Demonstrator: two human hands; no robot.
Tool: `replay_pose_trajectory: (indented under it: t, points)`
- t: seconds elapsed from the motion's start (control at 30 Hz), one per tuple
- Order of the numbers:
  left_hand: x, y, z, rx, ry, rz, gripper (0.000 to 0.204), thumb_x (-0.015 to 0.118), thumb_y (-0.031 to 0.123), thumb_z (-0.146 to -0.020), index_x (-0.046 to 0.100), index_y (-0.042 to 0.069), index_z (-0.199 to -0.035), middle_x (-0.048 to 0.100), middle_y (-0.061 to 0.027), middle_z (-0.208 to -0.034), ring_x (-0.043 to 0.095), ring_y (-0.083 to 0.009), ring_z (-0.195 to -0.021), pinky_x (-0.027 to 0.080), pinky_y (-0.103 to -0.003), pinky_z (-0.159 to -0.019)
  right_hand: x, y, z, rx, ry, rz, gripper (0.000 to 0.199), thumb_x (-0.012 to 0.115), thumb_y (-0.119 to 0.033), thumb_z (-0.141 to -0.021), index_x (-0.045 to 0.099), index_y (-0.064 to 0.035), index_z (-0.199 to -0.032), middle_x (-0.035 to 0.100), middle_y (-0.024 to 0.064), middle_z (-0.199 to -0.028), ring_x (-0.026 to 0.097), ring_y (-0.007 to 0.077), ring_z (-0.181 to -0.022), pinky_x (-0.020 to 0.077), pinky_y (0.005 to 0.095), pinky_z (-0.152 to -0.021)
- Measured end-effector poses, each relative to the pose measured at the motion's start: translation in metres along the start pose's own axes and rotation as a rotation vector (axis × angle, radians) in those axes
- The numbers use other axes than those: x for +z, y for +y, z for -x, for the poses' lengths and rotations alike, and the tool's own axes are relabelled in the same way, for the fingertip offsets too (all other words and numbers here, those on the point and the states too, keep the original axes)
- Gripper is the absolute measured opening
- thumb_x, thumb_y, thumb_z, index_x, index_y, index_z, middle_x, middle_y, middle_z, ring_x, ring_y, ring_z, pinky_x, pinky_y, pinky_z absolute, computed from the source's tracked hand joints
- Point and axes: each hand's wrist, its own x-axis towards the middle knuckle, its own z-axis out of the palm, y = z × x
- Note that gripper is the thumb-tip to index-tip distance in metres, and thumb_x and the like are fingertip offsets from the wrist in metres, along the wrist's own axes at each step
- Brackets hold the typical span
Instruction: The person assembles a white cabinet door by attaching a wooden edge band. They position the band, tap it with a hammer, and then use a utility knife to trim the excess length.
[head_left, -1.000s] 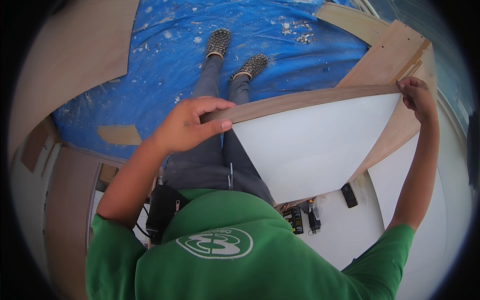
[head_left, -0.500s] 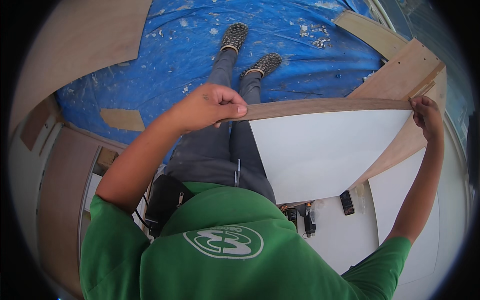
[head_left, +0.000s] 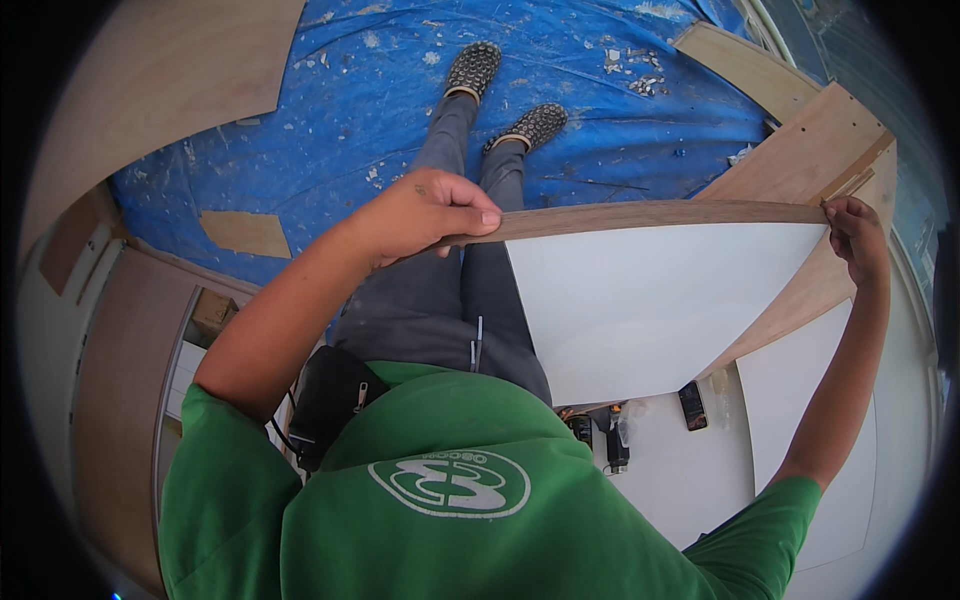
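Observation:
A brown wood-grain edging strip (head_left: 660,213) runs along the far edge of a white panel (head_left: 650,310). My left hand (head_left: 440,212) pinches the strip near its left end, thumb on top, just past the panel's corner. At the other end my right hand (head_left: 855,232) is closed on the strip's tip, fingers curled in beside the panel's far right corner. Between the hands the strip lies against the panel edge; I cannot tell whether it is stuck down. My fingertips under the strip are partly hidden.
Wooden boards (head_left: 800,145) lean at the right. On a white surface (head_left: 690,470) beside me lie a dark phone (head_left: 692,406) and a black tool (head_left: 617,450). A blue tarp (head_left: 620,130) with debris covers the floor. A large board (head_left: 170,100) stands at the upper left.
My left hand has shifted very slightly to the right along with the strip and panel. Both hands keep their hold; little else differs.

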Motion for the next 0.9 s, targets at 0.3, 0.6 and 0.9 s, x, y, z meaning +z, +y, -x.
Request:
replay_pose_trajectory:
  t: [0.3,0.6,0.9]
  points:
    - [-0.001,-0.001,-0.001,-0.016,-0.021,0.033,0.024,0.074,0.024,-0.091,0.075,0.002,-0.101,0.070,-0.0012,-0.083,0.059,-0.0067,-0.069,0.044,-0.023,-0.054,-0.002,0.002,-0.002,-0.006,0.002,0.009,0.005,0.065,-0.013,-0.089,0.066,-0.0077,-0.089,0.052,-0.0051,-0.063,0.045,0.0061,-0.047,0.0323,0.0202,-0.044]
    - [-0.001,0.000,-0.001,-0.012,-0.030,0.030,0.023,0.074,0.023,-0.091,0.075,0.002,-0.101,0.070,-0.0011,-0.083,0.058,-0.0068,-0.068,0.044,-0.023,-0.054,0.000,-0.001,0.000,-0.003,-0.002,0.000,0.006,0.066,-0.013,-0.089,0.065,-0.0070,-0.088,0.052,-0.0038,-0.064,0.045,0.0061,-0.047,0.0313,0.0211,-0.043]
    - [0.002,0.001,0.001,-0.002,0.036,-0.013,0.025,0.073,0.022,-0.091,0.074,-0.001,-0.100,0.067,-0.0019,-0.079,0.056,-0.0070,-0.064,0.044,-0.022,-0.052,0.006,-0.009,0.010,-0.008,0.009,-0.050,0.005,0.068,-0.009,-0.088,0.064,-0.0061,-0.086,0.053,-0.0029,-0.066,0.047,0.0070,-0.050,0.0337,0.0214,-0.044]
